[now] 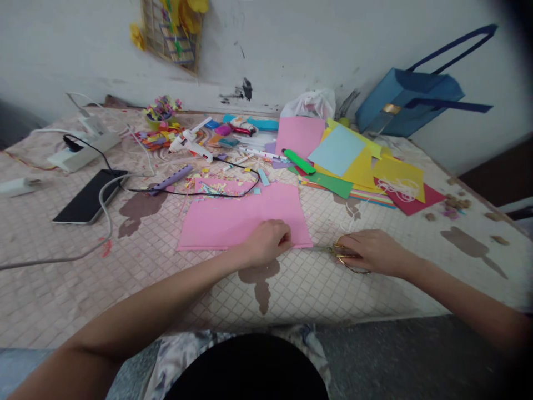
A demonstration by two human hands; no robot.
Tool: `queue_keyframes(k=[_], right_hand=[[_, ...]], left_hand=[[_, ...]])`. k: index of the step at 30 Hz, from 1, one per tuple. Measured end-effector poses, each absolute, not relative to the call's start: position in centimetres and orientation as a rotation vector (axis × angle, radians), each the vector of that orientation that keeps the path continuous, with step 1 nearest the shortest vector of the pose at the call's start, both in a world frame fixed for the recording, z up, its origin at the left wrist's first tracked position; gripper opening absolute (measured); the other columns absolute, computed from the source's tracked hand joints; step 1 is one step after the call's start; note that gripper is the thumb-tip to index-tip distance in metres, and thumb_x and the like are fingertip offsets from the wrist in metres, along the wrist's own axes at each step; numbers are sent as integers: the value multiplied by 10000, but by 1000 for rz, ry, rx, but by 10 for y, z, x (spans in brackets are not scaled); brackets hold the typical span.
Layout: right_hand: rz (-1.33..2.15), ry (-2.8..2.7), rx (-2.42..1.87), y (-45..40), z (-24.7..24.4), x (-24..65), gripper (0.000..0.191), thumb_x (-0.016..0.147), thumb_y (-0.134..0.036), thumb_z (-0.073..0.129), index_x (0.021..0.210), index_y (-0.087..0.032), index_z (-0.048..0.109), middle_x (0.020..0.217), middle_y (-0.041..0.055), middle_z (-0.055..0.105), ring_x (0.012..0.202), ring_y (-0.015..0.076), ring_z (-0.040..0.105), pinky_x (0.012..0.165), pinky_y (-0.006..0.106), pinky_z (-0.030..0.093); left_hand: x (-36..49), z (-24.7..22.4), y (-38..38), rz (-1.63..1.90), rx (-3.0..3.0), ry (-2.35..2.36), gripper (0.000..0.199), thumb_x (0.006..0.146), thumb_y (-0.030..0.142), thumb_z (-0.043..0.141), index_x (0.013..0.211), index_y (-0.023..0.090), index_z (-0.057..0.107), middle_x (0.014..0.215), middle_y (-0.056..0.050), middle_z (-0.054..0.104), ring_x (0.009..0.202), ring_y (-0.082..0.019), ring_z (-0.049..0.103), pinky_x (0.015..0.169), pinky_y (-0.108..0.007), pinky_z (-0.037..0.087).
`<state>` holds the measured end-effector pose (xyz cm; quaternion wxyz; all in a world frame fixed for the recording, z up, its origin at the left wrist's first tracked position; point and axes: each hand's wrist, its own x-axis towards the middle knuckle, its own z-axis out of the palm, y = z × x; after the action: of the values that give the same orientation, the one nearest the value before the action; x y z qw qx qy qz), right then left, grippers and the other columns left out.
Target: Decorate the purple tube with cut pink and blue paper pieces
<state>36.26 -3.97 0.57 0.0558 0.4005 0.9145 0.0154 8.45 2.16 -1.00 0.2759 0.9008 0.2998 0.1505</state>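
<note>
A sheet of pink paper [245, 214] lies flat in front of me, with a narrow fold or strip along its near edge. My left hand [267, 243] is closed at that edge, fingers curled down onto the paper; the fingertips are partly hidden. To its right, my right hand [370, 251] grips a pair of scissors [331, 250] by their gold-coloured handles. The blades point left and meet the near right corner of the pink paper. Small colourful paper scraps [212, 189] are scattered over the sheet's far left part.
Behind the sheet lie a white glue gun [191, 141] with its black cord, a green cutter [298, 161] and stacked coloured papers [353, 161]. At left are a phone [89, 197], cables and a power strip [85, 150]. A blue bag [410, 103] stands back right.
</note>
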Motion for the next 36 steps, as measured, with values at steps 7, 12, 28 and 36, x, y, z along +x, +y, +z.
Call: queue_keyframes(k=[7,12,28,36], right_hand=[[72,2741,1199,-39,4,364,278,879,-413,403,815,-184,547,694,32,630,625,169,575,542,271,302],[75,2726,1202,-39,2,366,268,876,-410,414,814,-185,544,698,27,630,635,175,581,546,274,302],[108,2758,1180,-38,11,355,240,846,-390,448,789,-175,539,666,22,618,596,166,566,543,269,277],[116,2747,1179,-38,12,354,241,838,-390,455,791,-171,544,688,30,624,618,177,558,559,273,275]], left_hand=[[85,-12,22,408,2420,801,88,768,177,504,698,146,547,714,-14,562,650,-118,488,607,-230,374],[84,-12,23,417,2417,784,92,771,180,498,701,142,545,710,-14,560,641,-114,480,600,-230,366],[85,-9,22,389,2429,798,88,762,176,509,701,136,559,698,-17,572,628,-113,485,584,-218,361],[85,-10,23,399,2438,797,87,760,173,510,709,136,570,705,-20,578,639,-117,490,605,-224,372]])
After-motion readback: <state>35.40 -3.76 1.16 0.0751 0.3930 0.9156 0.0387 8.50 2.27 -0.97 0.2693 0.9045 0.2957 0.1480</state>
